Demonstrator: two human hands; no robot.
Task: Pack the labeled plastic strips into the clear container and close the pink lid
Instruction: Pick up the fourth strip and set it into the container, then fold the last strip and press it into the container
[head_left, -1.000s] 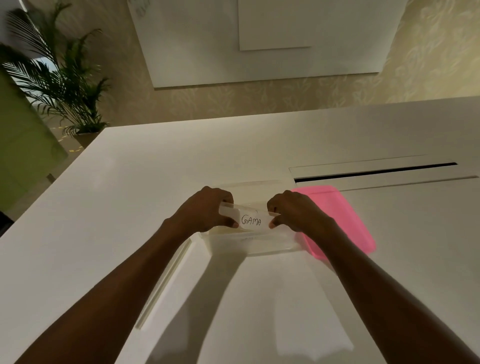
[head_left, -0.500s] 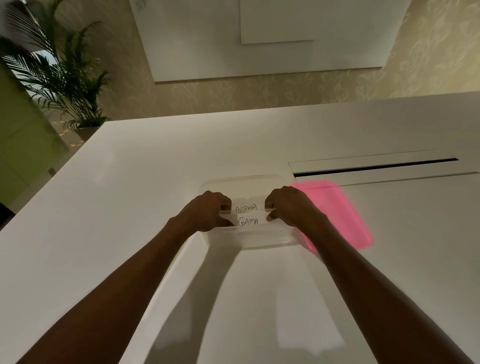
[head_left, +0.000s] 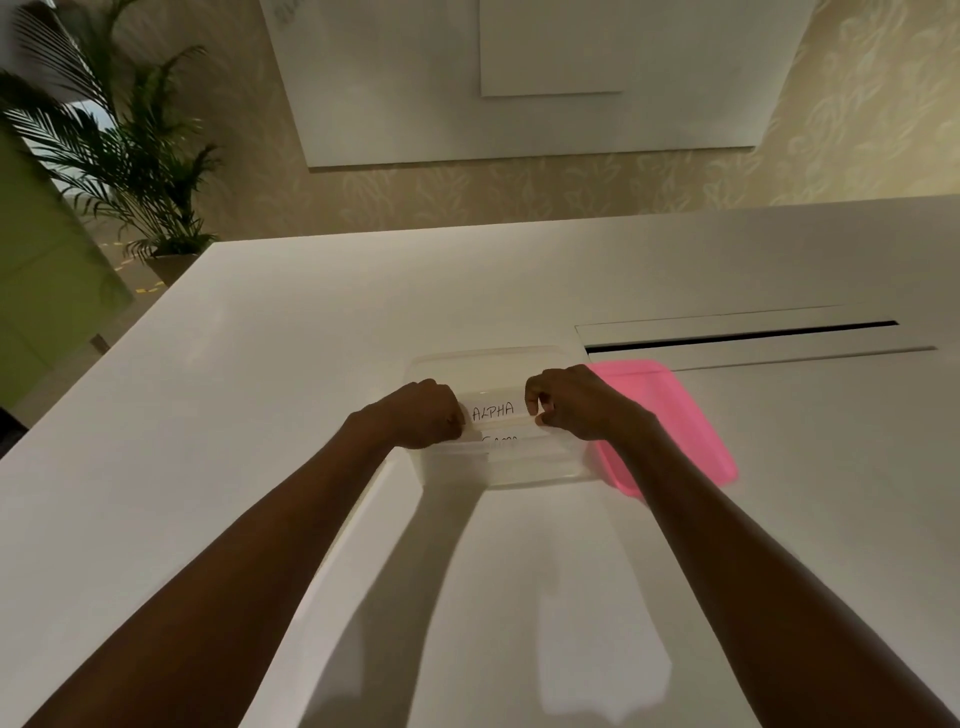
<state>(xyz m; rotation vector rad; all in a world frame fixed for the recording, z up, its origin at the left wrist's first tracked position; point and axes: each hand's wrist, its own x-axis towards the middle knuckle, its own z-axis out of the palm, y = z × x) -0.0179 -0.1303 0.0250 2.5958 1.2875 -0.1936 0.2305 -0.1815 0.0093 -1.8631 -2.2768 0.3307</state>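
Count: two labeled strips, one clear container (head_left: 498, 470), one pink lid (head_left: 675, 421), all on the tabletop (head_left: 260, 364). Your left hand (head_left: 421, 415) and right hand (head_left: 571, 402) each pinched an end of the ALPHA strip (head_left: 493, 410); it spanned between both grips, inside the container. GAMA strip (head_left: 498, 441) lay just nearer, ungripped. Lid rested beside the container's right wall

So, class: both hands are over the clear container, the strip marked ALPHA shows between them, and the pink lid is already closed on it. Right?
Not quite. The head view shows the pink lid lying on the table to the right of the clear container, which is open. The left hand, right hand and ALPHA strip are as stated.
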